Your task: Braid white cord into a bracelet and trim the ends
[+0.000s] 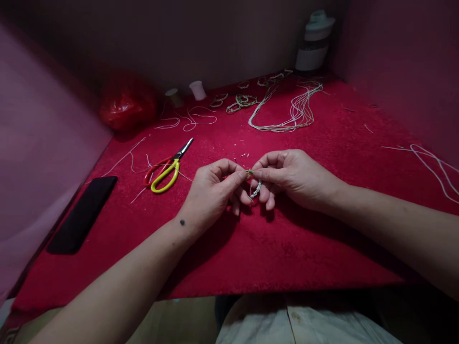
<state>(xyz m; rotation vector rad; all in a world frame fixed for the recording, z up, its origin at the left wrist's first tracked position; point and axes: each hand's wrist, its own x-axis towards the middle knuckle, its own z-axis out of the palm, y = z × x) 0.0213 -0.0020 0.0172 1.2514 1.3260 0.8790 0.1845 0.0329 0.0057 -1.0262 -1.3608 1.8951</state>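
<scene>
Over the middle of the red cloth (272, 248), my left hand (211, 191) and my right hand (290, 174) meet fingertip to fingertip. Both pinch a small braided cord bracelet (256, 189), whose pale green-white loop hangs down between the fingers. The knot end sits right at the pinch point. Fingers of both hands are curled closed around the cord.
Scissors with one red and one yellow handle (165, 172) lie left of my hands. A black phone (83, 214) rests at the left edge. Loose cords (294, 112), finished bracelets (242, 102), two small spools (197, 90), a red bag (125, 102) and a white container (314, 40) sit at the back.
</scene>
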